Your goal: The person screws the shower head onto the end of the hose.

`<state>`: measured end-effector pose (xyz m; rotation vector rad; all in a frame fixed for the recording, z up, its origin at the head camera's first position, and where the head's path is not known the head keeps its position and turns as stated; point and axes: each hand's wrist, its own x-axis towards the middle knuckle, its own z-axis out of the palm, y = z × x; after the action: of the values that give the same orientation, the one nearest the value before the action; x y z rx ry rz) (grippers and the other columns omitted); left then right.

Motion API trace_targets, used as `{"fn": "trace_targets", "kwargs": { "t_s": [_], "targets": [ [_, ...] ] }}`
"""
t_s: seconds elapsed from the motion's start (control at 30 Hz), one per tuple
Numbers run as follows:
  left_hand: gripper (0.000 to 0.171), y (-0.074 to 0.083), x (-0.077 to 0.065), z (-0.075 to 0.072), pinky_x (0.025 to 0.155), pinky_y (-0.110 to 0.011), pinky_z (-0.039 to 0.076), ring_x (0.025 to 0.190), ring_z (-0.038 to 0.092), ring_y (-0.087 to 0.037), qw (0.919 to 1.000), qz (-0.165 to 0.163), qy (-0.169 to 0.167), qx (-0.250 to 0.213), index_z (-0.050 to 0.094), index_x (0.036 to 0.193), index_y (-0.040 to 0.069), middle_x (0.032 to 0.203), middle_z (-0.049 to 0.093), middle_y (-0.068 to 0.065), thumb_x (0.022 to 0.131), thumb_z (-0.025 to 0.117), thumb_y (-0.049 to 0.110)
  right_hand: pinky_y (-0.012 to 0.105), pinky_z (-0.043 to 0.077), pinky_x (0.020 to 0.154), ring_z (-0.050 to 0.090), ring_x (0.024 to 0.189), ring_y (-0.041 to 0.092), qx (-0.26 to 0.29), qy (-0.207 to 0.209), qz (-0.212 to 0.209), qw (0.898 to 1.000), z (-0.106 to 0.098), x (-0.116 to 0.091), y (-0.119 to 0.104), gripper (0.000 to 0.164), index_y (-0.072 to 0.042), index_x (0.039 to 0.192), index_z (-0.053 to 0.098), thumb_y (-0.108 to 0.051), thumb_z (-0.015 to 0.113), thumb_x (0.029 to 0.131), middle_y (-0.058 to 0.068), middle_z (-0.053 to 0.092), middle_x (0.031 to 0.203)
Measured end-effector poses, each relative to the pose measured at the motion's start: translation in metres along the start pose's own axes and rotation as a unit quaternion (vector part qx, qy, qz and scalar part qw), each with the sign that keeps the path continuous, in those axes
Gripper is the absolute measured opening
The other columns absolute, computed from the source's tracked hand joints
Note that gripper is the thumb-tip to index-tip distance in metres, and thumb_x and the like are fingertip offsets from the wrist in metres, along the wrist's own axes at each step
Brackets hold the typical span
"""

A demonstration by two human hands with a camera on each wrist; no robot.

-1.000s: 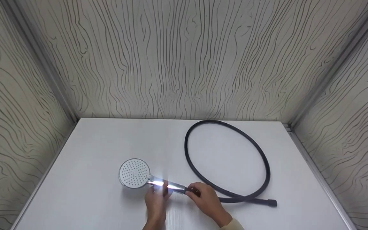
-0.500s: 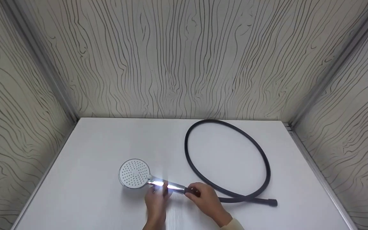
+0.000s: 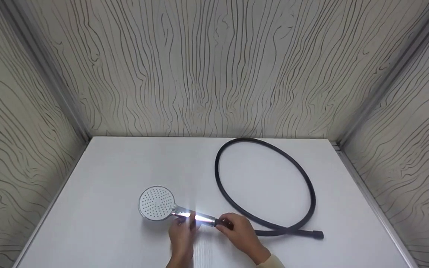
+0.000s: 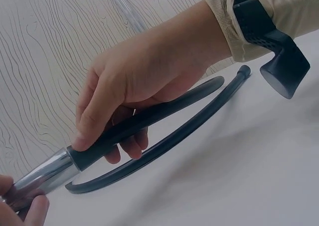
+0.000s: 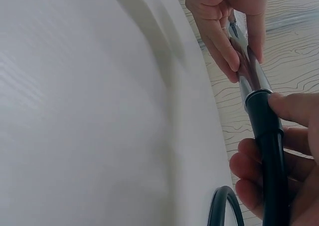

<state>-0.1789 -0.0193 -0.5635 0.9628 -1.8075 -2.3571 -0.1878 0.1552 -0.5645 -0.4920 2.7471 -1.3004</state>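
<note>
A chrome shower head [image 3: 157, 203] with a round white perforated face is held a little above the table, its face up. My left hand [image 3: 181, 238] grips its shiny handle [image 3: 204, 218] with thumb and fingers. At the handle's lower end, my right hand [image 3: 240, 232] pinches the black end fitting of a shower hose [image 3: 313, 201]. In the right wrist view the black fitting [image 5: 264, 113] meets the chrome handle end to end, thumb on the collar. In the left wrist view the handle's chrome end [image 4: 47, 173] abuts the hose. Threads at the joint are hidden.
The hose loops across the right half of the white table [image 3: 106, 167], crossing itself near its free end with a black nut [image 3: 317, 235]. Wood-grain panels [image 3: 199, 74] stand behind and at both sides.
Both hands keep their hold and hardly move. The shower head and the hose loop stay in place, apart from a very slight shift of the view.
</note>
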Motion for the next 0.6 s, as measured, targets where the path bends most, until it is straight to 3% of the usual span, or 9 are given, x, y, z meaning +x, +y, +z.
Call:
{"fn": "trace_targets", "kwargs": {
  "t_s": [0.27,0.6],
  "targets": [
    [0.046,-0.0053,0.0047,-0.0008,0.096,-0.046,0.057,0.116,0.061,-0.042,1.0000,0.005,-0.003,0.002,0.048,0.124,-0.012,0.121,0.060,-0.028,0.095,0.063,0.020,0.016,0.052,0.066,0.055,0.076,-0.002,-0.010,0.002,-0.002,1.000,0.0023,-0.0018,0.0010,0.020,-0.015,0.098,0.070,-0.028,0.073,0.085,-0.006,0.069,0.087],
    [0.047,-0.0043,0.0051,-0.0031,0.098,-0.042,0.056,0.116,0.061,-0.033,0.9991,-0.037,-0.016,0.013,0.047,0.130,-0.003,0.125,0.055,-0.023,0.096,0.062,0.027,0.016,0.050,0.065,0.053,0.075,-0.002,0.013,-0.005,0.004,1.000,0.0039,-0.0011,0.0046,0.021,-0.015,0.100,0.070,-0.033,0.068,0.090,-0.007,0.067,0.087]
  ]
}}
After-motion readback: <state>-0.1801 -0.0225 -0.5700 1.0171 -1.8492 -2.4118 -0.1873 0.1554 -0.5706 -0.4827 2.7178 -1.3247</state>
